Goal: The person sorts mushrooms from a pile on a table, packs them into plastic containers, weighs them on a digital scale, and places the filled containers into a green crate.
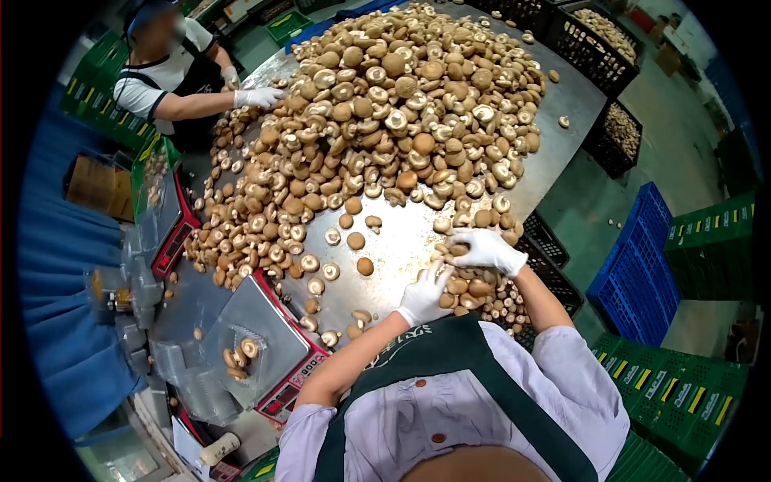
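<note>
My left hand (426,297), in a white glove, is at the table's near edge with its fingers stretched out beside several loose mushrooms (479,287). Just to the right and farther forward, my right hand (488,251), also gloved, curls its thumb and fingers around a brown mushroom (458,250). More mushrooms lie under and around both hands, and some fingertips are hidden among them. A huge mushroom heap (385,104) covers much of the metal table (393,233). A few single mushrooms (356,240) lie apart from the heap, caps or stems up.
A red-edged scale (269,345) bears a clear plastic tray with several mushrooms. Another scale (170,225) stands farther left. Across the table, a co-worker's gloved hand (259,97) touches the heap. Black crates (594,48), a blue pallet (634,265) and green crates (675,386) stand at right.
</note>
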`<action>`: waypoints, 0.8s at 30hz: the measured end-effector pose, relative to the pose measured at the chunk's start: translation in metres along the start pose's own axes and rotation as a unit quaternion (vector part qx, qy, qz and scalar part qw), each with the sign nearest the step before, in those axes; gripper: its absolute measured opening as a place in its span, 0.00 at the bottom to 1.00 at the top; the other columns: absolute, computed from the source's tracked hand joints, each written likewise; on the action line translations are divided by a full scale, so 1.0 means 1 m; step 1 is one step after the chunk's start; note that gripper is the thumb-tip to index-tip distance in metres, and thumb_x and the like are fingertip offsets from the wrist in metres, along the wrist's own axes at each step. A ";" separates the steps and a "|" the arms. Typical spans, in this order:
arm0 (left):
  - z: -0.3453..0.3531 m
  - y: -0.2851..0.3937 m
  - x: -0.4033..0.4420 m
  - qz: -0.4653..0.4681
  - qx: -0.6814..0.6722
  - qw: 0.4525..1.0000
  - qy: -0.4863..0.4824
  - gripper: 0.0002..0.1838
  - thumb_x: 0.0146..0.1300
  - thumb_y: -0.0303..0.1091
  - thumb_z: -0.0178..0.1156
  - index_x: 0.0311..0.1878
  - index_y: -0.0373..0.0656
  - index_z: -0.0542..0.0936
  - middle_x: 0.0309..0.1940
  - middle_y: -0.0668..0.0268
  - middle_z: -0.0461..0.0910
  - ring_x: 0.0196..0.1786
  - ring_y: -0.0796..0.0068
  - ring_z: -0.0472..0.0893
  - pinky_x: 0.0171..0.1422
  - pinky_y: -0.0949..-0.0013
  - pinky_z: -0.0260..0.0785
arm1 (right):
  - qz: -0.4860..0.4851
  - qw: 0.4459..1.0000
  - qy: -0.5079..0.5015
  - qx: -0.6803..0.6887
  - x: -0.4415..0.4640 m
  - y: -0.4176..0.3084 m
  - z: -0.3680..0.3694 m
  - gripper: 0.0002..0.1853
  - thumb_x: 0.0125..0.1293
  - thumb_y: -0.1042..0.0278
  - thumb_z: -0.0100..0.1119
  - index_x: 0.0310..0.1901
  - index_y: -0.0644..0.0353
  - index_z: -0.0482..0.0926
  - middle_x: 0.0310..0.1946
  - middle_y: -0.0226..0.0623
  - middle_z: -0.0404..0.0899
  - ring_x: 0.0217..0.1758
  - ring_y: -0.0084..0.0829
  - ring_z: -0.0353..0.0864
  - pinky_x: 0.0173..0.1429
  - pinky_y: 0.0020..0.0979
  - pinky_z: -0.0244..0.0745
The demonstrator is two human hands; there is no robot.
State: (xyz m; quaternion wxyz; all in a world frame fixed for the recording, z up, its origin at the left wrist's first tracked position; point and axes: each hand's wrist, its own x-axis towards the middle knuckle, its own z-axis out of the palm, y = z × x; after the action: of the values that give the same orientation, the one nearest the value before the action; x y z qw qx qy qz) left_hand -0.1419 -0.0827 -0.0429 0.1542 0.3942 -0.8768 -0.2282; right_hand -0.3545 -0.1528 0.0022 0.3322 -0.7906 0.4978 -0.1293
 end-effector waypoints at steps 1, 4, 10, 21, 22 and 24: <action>-0.001 0.005 0.009 0.019 -0.006 1.000 -0.020 0.51 0.37 0.49 0.72 0.67 0.45 0.62 0.64 0.52 0.63 0.54 0.51 0.74 0.48 0.61 0.76 | 0.046 0.999 -0.017 -0.015 -0.011 0.005 -0.007 0.22 0.53 0.43 0.62 0.43 0.50 0.81 0.45 0.35 0.81 0.44 0.41 0.82 0.46 0.37 0.76; 0.010 0.023 0.033 0.060 0.015 0.996 -0.061 0.49 0.40 0.44 0.70 0.69 0.48 0.61 0.67 0.54 0.60 0.54 0.54 0.74 0.46 0.62 0.77 | 0.067 0.997 0.005 -0.047 -0.045 0.020 -0.023 0.21 0.53 0.45 0.62 0.42 0.51 0.82 0.47 0.35 0.81 0.44 0.42 0.82 0.47 0.37 0.76; -0.007 0.048 0.072 0.116 -0.158 0.970 -0.146 0.44 0.47 0.34 0.64 0.70 0.54 0.59 0.74 0.54 0.49 0.62 0.51 0.71 0.51 0.60 0.76 | 0.214 0.975 0.038 -0.048 -0.086 0.032 -0.062 0.13 0.53 0.59 0.60 0.37 0.54 0.85 0.29 0.41 0.84 0.34 0.41 0.83 0.42 0.35 0.78; -0.068 -0.099 -0.016 -0.278 -0.005 0.902 0.330 0.23 0.56 0.35 0.64 0.55 0.41 0.76 0.65 0.47 0.63 0.66 0.49 0.64 0.71 0.56 0.55 | 0.280 0.907 0.312 -0.030 -0.020 0.093 -0.015 0.24 0.57 0.54 0.64 0.54 0.55 0.78 0.41 0.48 0.80 0.46 0.43 0.78 0.52 0.35 0.73; -0.077 -0.118 -0.031 -0.321 0.033 0.880 0.349 0.25 0.56 0.36 0.64 0.57 0.41 0.74 0.65 0.46 0.62 0.66 0.48 0.64 0.71 0.55 0.55 | 0.238 0.912 0.334 -0.022 -0.017 0.087 -0.003 0.23 0.56 0.54 0.65 0.53 0.55 0.79 0.39 0.46 0.80 0.45 0.43 0.77 0.51 0.35 0.73; -0.079 -0.137 -0.054 -0.379 0.051 0.851 0.360 0.30 0.55 0.40 0.66 0.60 0.38 0.71 0.65 0.45 0.61 0.67 0.45 0.62 0.70 0.53 0.54 | 0.161 0.917 0.366 -0.006 -0.011 0.069 0.018 0.21 0.55 0.55 0.66 0.49 0.55 0.80 0.36 0.43 0.79 0.43 0.41 0.76 0.50 0.35 0.73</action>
State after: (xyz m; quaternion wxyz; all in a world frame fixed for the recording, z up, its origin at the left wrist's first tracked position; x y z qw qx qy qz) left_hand 0.0129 -0.1436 -0.0524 0.3399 0.7575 -0.5534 -0.0658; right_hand -0.3984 -0.1558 -0.0549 0.1381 -0.5995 0.7059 -0.3509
